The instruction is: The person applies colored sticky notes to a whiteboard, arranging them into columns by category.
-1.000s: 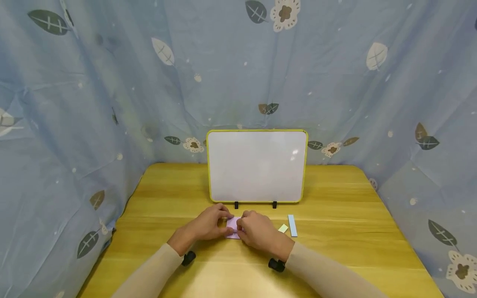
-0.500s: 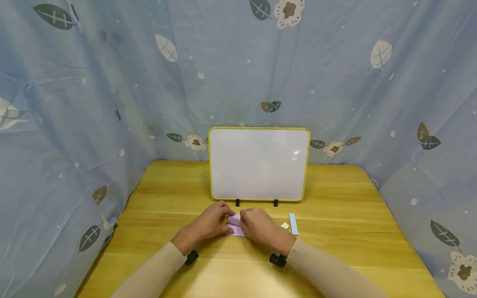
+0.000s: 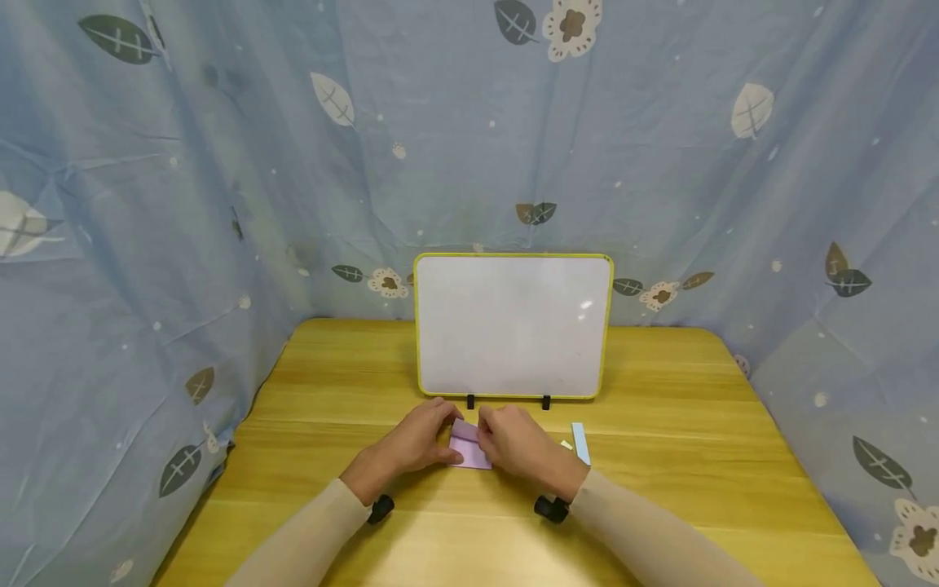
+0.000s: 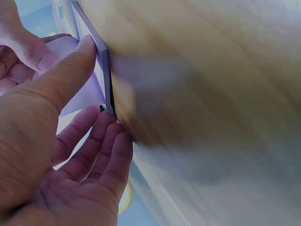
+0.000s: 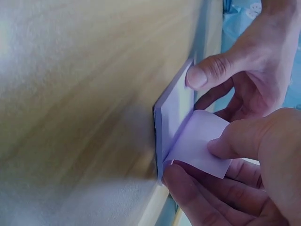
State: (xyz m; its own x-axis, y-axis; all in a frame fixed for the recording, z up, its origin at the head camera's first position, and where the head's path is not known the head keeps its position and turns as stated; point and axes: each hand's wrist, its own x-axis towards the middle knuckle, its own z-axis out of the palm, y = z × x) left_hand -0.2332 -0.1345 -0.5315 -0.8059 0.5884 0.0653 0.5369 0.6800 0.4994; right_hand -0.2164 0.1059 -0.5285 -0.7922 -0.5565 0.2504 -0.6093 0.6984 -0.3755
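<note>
A purple sticky note pad [image 3: 473,458] lies on the table between my hands. My left hand [image 3: 411,440] holds it by its left side, the thumb on the top face and the fingers at the far edge. The pad's top sheet [image 5: 200,141] is raised and curls up from the pad. My right hand [image 3: 522,444] pinches that sheet between thumb and fingers, as the right wrist view shows. In the left wrist view, the pad's dark edge [image 4: 107,80] is seen from the side, and the left thumb covers part of its face.
A whiteboard [image 3: 513,326] with a yellow frame stands behind my hands on black feet [image 3: 546,403]. To the right of my right hand lie a light blue strip [image 3: 580,444] and a small pale green piece [image 3: 566,445], partly hidden. A patterned curtain [image 3: 469,122] surrounds the wooden table [image 3: 660,391].
My right hand has lifted the purple top sheet, so more of it stands up from the pad. My left hand keeps its hold on the pad. The head view has shifted slightly.
</note>
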